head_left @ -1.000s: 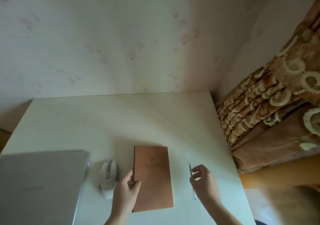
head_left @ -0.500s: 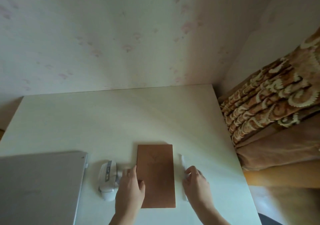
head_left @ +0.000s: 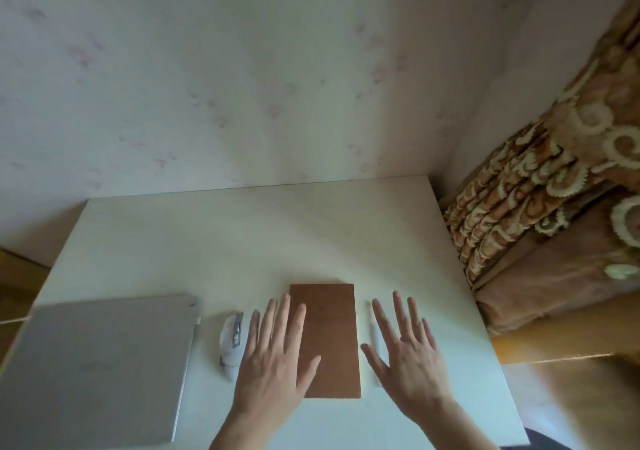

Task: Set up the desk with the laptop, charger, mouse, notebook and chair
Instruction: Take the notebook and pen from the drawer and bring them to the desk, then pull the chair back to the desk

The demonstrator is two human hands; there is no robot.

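Note:
A brown notebook [head_left: 330, 332] lies flat on the white desk [head_left: 242, 242], near the front edge. Left of it sits a white mouse [head_left: 232, 340], and further left a closed silver laptop [head_left: 93, 373]. A thin white pen [head_left: 376, 345] lies just right of the notebook. My left hand [head_left: 273, 363] is spread flat with fingers apart, over the notebook's left edge and partly over the mouse. My right hand [head_left: 412, 356] is spread open too, over the pen, holding nothing. No charger or chair is in view.
A pale papered wall [head_left: 242, 86] rises right behind the desk. A brown patterned curtain [head_left: 554, 207] hangs close to the desk's right side. Wooden floor [head_left: 547, 342] shows beyond the right edge.
Both hands have let go: the left released the notebook's edge and the right released the pen. Both now lie spread open. The notebook sits straighter, and the view has tilted slightly.

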